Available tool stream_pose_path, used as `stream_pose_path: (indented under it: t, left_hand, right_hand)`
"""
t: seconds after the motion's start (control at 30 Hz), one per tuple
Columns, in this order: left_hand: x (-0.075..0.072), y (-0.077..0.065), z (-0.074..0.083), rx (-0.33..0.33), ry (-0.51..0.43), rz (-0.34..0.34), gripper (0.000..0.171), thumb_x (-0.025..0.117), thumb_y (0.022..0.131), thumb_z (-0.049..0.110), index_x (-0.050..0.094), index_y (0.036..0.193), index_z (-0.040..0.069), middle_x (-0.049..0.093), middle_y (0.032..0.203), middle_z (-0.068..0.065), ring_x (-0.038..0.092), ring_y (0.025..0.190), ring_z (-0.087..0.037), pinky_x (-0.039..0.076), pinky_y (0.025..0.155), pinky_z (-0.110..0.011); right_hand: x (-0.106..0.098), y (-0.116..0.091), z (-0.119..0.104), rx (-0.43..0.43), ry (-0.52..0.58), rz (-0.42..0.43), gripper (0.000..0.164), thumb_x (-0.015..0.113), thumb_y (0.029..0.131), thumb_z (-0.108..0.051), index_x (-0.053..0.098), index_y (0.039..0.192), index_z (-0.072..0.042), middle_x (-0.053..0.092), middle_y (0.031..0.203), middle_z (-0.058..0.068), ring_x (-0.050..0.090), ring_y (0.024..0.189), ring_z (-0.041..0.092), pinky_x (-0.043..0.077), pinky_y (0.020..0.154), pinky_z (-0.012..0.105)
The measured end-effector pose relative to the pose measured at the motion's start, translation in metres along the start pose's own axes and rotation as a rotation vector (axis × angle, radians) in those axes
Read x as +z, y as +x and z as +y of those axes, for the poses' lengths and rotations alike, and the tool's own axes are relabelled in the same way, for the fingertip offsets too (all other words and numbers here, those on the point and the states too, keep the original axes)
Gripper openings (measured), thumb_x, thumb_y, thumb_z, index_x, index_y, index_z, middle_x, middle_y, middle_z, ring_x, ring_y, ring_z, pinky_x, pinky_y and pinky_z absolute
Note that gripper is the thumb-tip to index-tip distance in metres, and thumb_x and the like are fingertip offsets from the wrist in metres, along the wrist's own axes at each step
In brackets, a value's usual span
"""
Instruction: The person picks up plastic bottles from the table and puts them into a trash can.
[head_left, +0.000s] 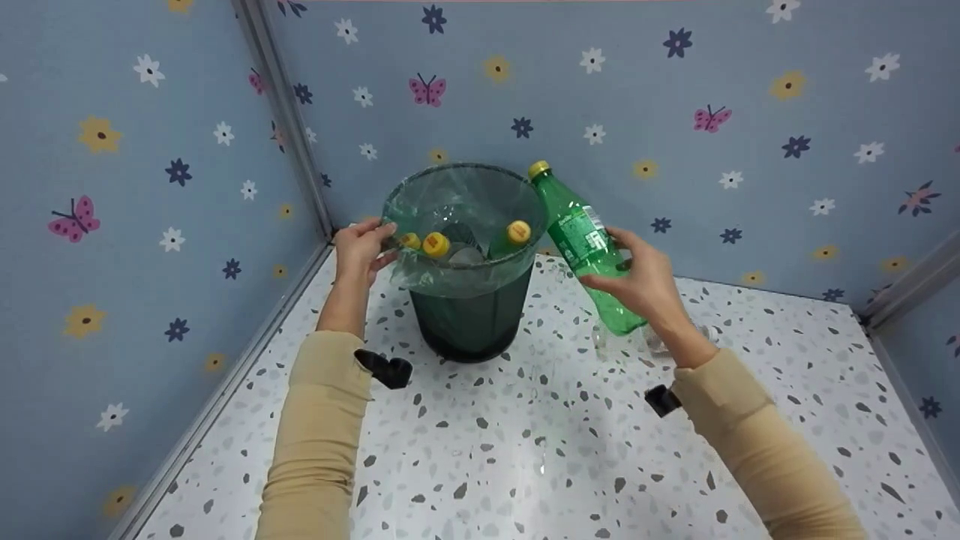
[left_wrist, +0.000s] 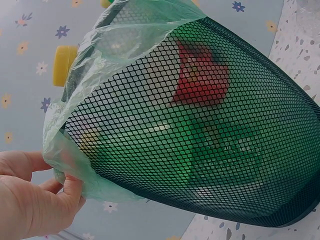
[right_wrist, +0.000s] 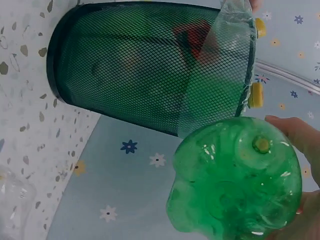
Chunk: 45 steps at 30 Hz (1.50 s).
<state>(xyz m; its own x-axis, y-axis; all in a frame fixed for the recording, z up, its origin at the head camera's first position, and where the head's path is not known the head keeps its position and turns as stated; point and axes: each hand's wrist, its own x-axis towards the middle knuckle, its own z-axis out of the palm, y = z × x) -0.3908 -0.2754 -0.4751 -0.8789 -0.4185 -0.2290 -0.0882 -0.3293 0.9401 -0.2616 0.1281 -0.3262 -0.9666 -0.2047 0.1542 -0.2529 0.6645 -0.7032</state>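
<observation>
A dark mesh wastebasket [head_left: 469,319] stands on the floor, lined with a thin green plastic bag [head_left: 480,281] folded over its rim. Several yellow-capped bottles [head_left: 436,244] poke up inside it. At the rim's left side my left hand [head_left: 361,251] pinches the bag's edge between thumb and fingers, seen closely in the left wrist view. To the right of the basket, my right hand [head_left: 641,277] grips a green plastic bottle [head_left: 581,236], tilted with its yellow cap up by the rim. The right wrist view shows that bottle's base [right_wrist: 235,180].
Clear plastic items [head_left: 656,337] lie on the speckled floor [head_left: 525,450] behind the right hand. Flower-patterned walls [head_left: 600,97] rise behind and at both sides. Through the mesh, something red [left_wrist: 202,75] shows inside the basket.
</observation>
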Motion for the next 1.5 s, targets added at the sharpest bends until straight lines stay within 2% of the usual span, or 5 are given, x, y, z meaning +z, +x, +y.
stream_pose_path:
  t: [0.57, 0.8, 1.03, 1.33, 1.5]
  left_hand:
    - [0.001, 0.002, -0.001, 0.001, 0.023, 0.014, 0.048, 0.074, 0.072, 0.024, 0.058, 0.117, 0.023, 0.049, 0.121, 0.003, 0.055, 0.094, -0.017, 0.051, 0.072, -0.037]
    - [-0.018, 0.097, -0.057, 0.082, 0.012, -0.004, 0.055, 0.08, 0.061, 0.033, 0.06, 0.113, 0.029, 0.052, 0.109, 0.001, 0.057, 0.082, -0.021, 0.052, 0.064, -0.043]
    - [0.006, -0.036, 0.02, -0.003, 0.001, -0.017, 0.046, 0.071, 0.076, 0.017, 0.057, 0.12, 0.02, 0.052, 0.113, -0.002, 0.056, 0.089, -0.02, 0.052, 0.071, -0.033]
    - [-0.006, 0.028, -0.015, -0.012, -0.024, -0.036, 0.045, 0.071, 0.076, 0.02, 0.057, 0.118, 0.022, 0.053, 0.112, 0.001, 0.057, 0.084, -0.018, 0.052, 0.068, -0.033]
    - [0.002, -0.004, 0.002, -0.013, -0.023, -0.033, 0.045, 0.07, 0.077, 0.022, 0.056, 0.121, 0.02, 0.051, 0.115, -0.003, 0.055, 0.089, -0.018, 0.051, 0.072, -0.031]
  right_hand:
    - [-0.009, 0.047, -0.058, -0.05, -0.16, -0.066, 0.075, 0.079, 0.066, -0.023, 0.043, 0.132, -0.01, 0.048, 0.126, 0.009, 0.045, 0.11, 0.026, 0.041, 0.088, 0.04]
    - [-0.004, 0.064, -0.076, -0.021, -0.24, -0.095, 0.073, 0.077, 0.067, -0.019, 0.043, 0.132, -0.012, 0.049, 0.125, 0.009, 0.047, 0.109, 0.025, 0.041, 0.088, 0.04]
    - [0.003, 0.075, -0.085, -0.027, -0.302, -0.135, 0.066, 0.077, 0.068, -0.018, 0.049, 0.127, -0.006, 0.052, 0.121, 0.01, 0.049, 0.105, 0.025, 0.043, 0.086, 0.038]
    - [0.006, 0.085, -0.095, -0.137, -0.497, -0.158, 0.057, 0.079, 0.066, -0.021, 0.058, 0.115, -0.004, 0.057, 0.11, 0.013, 0.052, 0.096, 0.027, 0.046, 0.079, 0.041]
    - [0.009, 0.086, -0.099, -0.187, -0.609, -0.176, 0.058, 0.079, 0.066, -0.023, 0.056, 0.116, -0.005, 0.056, 0.112, 0.013, 0.051, 0.098, 0.029, 0.046, 0.081, 0.045]
